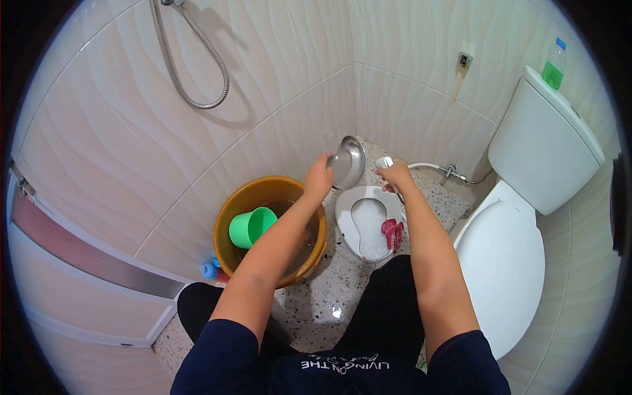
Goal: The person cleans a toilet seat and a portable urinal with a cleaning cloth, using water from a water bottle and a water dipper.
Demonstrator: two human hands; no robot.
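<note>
My left hand point(318, 179) is closed on the near edge of a shiny metal bowl point(353, 162), which is tilted on its side above the floor. To its right, my right hand point(397, 175) grips a white bidet sprayer point(383, 162) whose head points toward the bowl. I cannot make out any water coming from it. Below both hands, a white oval bedpan-like vessel point(343, 220) sits on the floor with whitish contents. A crumpled red patterned cloth point(393, 234) lies over its right rim.
A brown tub point(227, 197) of water stands at left, a green dipper point(247, 230) inside it. A blue-capped bottle point(209, 270) is beside the tub. The toilet point(503, 270) is at right, with a bottle of green liquid point(553, 69) on its tank. The sprayer hose point(426, 165) runs to a wall valve point(451, 171).
</note>
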